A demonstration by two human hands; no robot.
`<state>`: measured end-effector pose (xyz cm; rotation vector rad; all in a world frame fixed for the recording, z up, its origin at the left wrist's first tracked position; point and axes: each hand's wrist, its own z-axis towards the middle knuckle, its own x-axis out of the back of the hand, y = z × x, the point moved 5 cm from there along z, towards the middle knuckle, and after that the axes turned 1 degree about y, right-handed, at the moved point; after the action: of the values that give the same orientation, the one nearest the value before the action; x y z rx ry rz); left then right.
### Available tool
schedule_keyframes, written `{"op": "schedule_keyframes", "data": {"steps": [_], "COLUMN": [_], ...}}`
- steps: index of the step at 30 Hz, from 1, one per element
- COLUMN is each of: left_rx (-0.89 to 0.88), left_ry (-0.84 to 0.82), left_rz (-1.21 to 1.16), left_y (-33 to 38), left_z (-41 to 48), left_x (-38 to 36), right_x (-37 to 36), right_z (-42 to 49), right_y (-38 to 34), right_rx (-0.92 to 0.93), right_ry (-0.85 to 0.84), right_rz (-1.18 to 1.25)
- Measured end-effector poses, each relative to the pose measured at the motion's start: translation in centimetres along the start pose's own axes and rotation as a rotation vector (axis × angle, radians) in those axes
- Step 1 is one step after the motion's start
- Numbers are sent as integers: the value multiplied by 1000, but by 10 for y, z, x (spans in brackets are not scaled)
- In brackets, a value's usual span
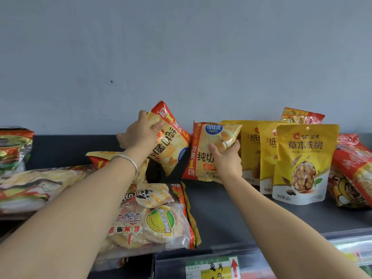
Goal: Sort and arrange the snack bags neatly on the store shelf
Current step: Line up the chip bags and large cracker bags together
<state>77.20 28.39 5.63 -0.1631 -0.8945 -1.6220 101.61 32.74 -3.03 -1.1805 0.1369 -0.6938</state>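
Left hand (pixel 138 130) fingers curl round an upside-down chip bag (pixel 171 137), lifted above the shelf (pixel 231 214). Right hand (pixel 226 160) fingers pinch an upright chip bag (pixel 209 141) beside walnut pouches (pixel 304 164).

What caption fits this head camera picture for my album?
Restocking: left hand grips a tilted chip bag, right hand an upright chip bag, beside yellow walnut pouches on the shelf.

Both arms are bare from the near edge of the view to the fingers: the left forearm (pixel 80 198) and the right forearm (pixel 281 214). A thin, plain silver-coloured bangle (pixel 130 160) circles the left wrist, just behind the left hand (pixel 138 130). It looks like smooth metal, though blur hides finer detail. The right hand (pixel 226 162) is bare.
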Motion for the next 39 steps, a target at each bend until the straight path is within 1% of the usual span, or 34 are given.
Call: {"op": "schedule_keyframes", "data": {"steps": [3,6,8,11,14,18,21,23,28,31,35,37,39], "left_rx": [183,353,444,537,633,716,721,710,680,674,652,634,615], "left_ry": [8,33,67,146,225,283,286,289,283,281,299,323,360], "left_rz": [-240,-538,-693,-862,-975,-977,-970,-973,-978,-997,-1010,-1026,-1057], "left_y": [-27,-47,-57,-69,-82,-95,-101,-103,-103,-100,-94,-91,-87], "left_z": [-2,-7,-11,-13,-16,-22,-27,-28,-30,-33,-38,-41,-43], "left_x": [4,-1,-5,-9,-14,-19,-22,-23,-22,-21,-12,-8,-4], "right_x": [-14,-29,-37,-46,-52,-66,-75,-76,-73,-73,-64,-55,-44], "right_z": [-5,-7,-7,-5,-3,0,1,0,-1,-3,-5,-8,-14], "right_y": [0,-4,-5,-3,3,13,19,20,17,15,4,-6,-17], "right_rx": [-9,-13,3,8,26,27,21,19,57,52,82,148,259], "right_ry": [-36,-83,-101,-107,-136,-251,-338,-362,-268,-263,-205,-145,-69], "right_rz": [-22,3,30,107,167,213,276,302,221,166,24,-74,-133]}}
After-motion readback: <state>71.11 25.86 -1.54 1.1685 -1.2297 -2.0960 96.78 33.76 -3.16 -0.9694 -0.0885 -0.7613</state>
